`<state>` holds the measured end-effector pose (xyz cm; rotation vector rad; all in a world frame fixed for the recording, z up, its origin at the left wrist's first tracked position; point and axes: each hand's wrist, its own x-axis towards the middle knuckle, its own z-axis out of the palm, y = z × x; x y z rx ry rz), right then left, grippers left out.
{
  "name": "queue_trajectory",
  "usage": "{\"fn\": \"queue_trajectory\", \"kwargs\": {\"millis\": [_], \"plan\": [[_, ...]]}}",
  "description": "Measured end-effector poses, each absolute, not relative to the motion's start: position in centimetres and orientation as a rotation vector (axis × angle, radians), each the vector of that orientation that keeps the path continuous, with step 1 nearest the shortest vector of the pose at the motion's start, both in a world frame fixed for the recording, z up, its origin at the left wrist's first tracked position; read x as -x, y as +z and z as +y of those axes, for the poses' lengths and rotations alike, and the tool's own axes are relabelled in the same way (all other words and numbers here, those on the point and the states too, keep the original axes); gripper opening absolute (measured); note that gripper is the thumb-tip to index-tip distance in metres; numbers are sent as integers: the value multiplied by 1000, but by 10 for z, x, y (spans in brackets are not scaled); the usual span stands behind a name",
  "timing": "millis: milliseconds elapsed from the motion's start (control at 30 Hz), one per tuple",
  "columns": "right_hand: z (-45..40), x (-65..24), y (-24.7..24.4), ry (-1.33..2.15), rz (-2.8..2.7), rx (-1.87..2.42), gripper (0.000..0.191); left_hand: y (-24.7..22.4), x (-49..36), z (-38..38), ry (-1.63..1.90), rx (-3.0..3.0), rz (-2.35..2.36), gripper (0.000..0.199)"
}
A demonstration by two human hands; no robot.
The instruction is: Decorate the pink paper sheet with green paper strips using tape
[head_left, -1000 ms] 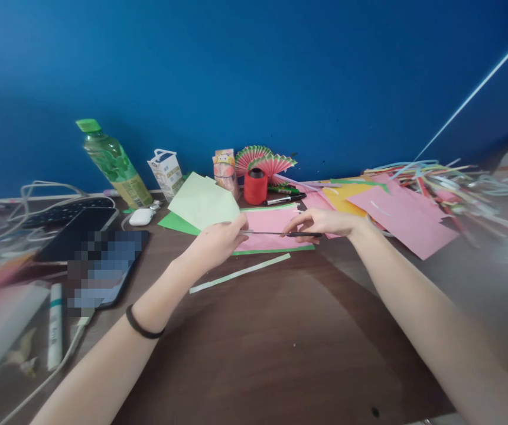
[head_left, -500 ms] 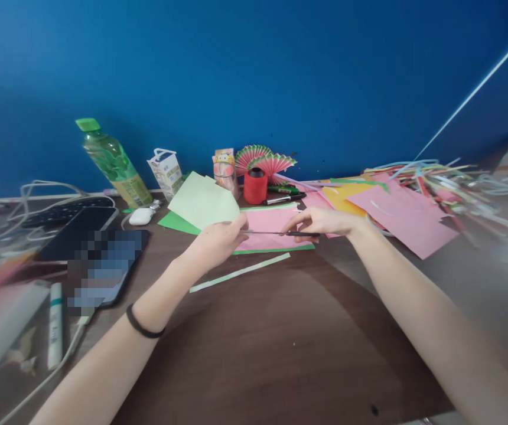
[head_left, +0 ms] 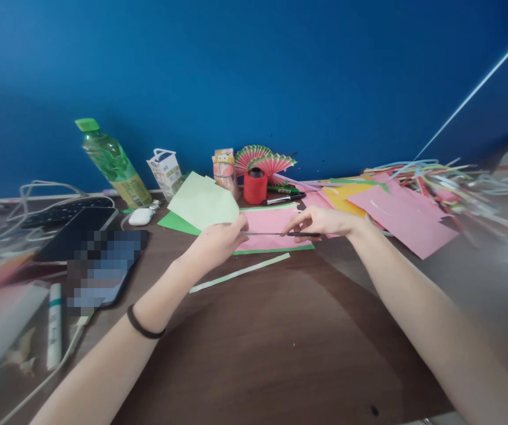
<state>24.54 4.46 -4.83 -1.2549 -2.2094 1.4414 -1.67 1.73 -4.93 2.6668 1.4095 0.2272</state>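
Both hands are over a pink sheet with green edges (head_left: 267, 221) on the dark table. A thin tool with a dark handle (head_left: 303, 234) and a narrow metal part spans the gap between them. My right hand (head_left: 318, 223) grips the handle end. My left hand (head_left: 222, 241) is closed at the other end, by the edge of a pale green sheet (head_left: 203, 202); its fingertips are partly hidden, so what it holds is unclear. A narrow pale green strip (head_left: 240, 273) lies in front of the hands.
Behind stand a red thread spool (head_left: 254, 186), folded paper fans (head_left: 276, 165), a carton (head_left: 166, 172) and a green bottle (head_left: 114, 165). Phones (head_left: 110, 265) and a marker (head_left: 54, 327) lie left. Pink sheets (head_left: 407, 221) and a heap of strips lie right.
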Motion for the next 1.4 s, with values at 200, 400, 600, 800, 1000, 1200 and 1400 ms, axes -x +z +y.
{"fn": "queue_trajectory", "kwargs": {"millis": [200,400,600,800,1000,1200,1400], "plan": [[44,-245,-48,1436,-2202,1291,35,-51,17,19,239,-2657,1392,16],[42,-244,-45,1563,-2180,1257,31,-48,16,16,274,-2573,1402,16],[43,-248,-44,1630,-2222,1198,32,-48,15,15,256,-2563,1403,16],[38,-248,-32,1631,-2269,1295,35,-47,11,11,161,-2668,1387,18],[30,-243,-21,1496,-2246,1541,30,-41,13,10,101,-2745,1489,20],[30,-249,-20,1490,-2253,1367,34,-36,21,14,283,-2558,1456,16],[30,-250,-18,1531,-2264,1318,35,-34,20,12,424,-2417,1366,10]]}}
